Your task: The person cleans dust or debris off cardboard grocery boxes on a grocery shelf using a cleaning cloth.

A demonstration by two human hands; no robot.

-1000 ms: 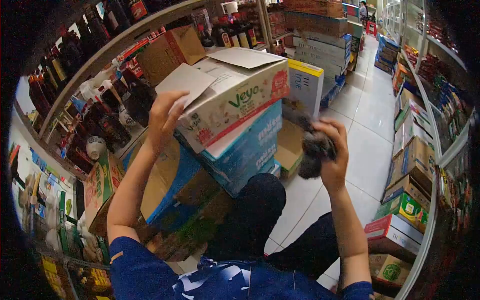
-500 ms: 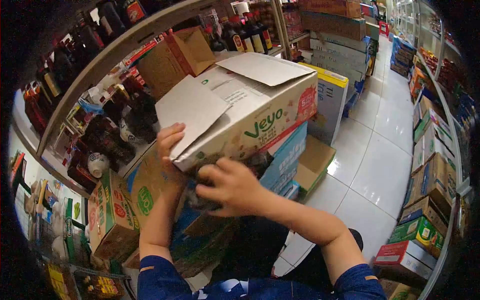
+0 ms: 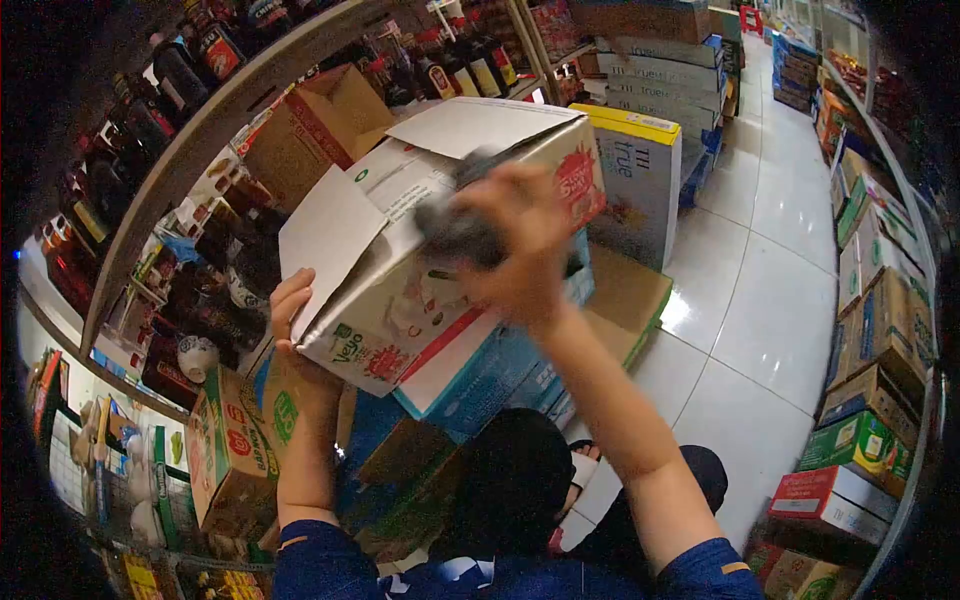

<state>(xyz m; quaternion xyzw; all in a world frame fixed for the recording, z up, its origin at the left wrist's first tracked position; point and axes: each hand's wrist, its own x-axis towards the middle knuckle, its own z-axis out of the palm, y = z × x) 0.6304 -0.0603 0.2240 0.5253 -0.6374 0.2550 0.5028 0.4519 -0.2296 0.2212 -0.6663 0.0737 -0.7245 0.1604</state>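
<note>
A white Veyo carton (image 3: 400, 310) sits tilted on top of a blue-and-white carton (image 3: 480, 350), its top flaps (image 3: 335, 225) partly raised. My left hand (image 3: 292, 312) grips the carton's near left corner, fingers along its side edge. Above the carton's front edge is my right hand (image 3: 525, 245), smeared by motion, its fingers curled round a dark grey, bulky object (image 3: 455, 225). Blur hides what kind of object this is. It covers part of the carton's top and printed side.
Shelves of dark bottles (image 3: 460, 70) stand behind the carton, with an open brown box (image 3: 310, 115) among them. A yellow-topped carton (image 3: 640, 180) and stacked cartons (image 3: 660, 75) border the tiled aisle (image 3: 770, 290). More boxes (image 3: 850, 445) line the right side. A brown carton (image 3: 235, 450) is at left.
My right hand has swung up and right, lifting the dark object from below the carton's edge to above it. The Veyo carton has shifted slightly left, with my left hand still on its corner.
</note>
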